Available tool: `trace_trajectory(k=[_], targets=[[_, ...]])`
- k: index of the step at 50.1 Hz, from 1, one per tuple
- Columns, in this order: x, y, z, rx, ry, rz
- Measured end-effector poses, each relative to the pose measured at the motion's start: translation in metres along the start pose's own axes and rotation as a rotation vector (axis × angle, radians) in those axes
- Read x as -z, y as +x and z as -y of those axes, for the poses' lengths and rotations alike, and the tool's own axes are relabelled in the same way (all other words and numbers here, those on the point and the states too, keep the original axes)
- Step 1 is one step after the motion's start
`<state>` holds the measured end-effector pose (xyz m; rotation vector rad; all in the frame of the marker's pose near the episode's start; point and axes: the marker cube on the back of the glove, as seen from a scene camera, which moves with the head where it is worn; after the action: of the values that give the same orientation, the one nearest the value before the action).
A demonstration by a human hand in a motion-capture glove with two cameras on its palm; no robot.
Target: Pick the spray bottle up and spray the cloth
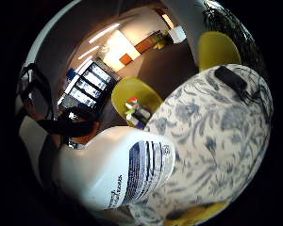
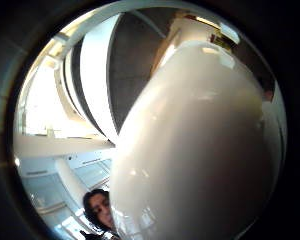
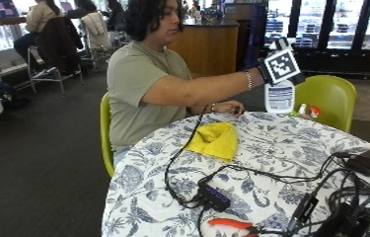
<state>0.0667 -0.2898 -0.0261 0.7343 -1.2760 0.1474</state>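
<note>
The grip point(image 3: 268, 66), the gloved right hand, is clamped around the white spray bottle point(image 3: 279, 95), holding it raised in the air above the far edge of the surface point(image 3: 283, 148), which has a blue floral cover. The bottle carries a white-and-blue label with lines of print too small to read. The yellow cloth point(image 3: 215, 139) lies crumpled on the surface, well below and apart from the bottle.

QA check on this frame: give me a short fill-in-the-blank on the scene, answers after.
1. The gloved right hand holds a white ____ above the table.
2. The colour of the folded cloth on the table is ____.
3. The bottle is ____ the table, not resting on it.

Answers: spray bottle; yellow; above
</note>
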Motion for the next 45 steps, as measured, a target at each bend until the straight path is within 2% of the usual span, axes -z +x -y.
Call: trace_trajectory(k=[3, 8, 12, 15, 20, 26, 30, 35, 40, 45], targets=[[-0.014, 0.033, 0.026, 0.013, 0.106, -0.027], [-0.03, 0.081, 0.013, -0.037, -0.051, -0.052], [-0.035, 0.124, 0.027, -0.075, 0.07, -0.174], [-0.036, 0.123, 0.021, -0.09, 0.023, -0.111], [-0.039, 0.109, 0.025, -0.091, 0.037, -0.007], [-0.04, 0.122, 0.028, -0.088, 0.07, -0.136], [-0.043, 0.116, 0.015, -0.107, -0.024, -0.074], [-0.042, 0.107, 0.018, -0.133, -0.007, -0.004], [-0.041, 0.126, 0.017, -0.177, -0.008, -0.15], [-0.026, 0.12, -0.001, -0.175, -0.132, -0.273]])
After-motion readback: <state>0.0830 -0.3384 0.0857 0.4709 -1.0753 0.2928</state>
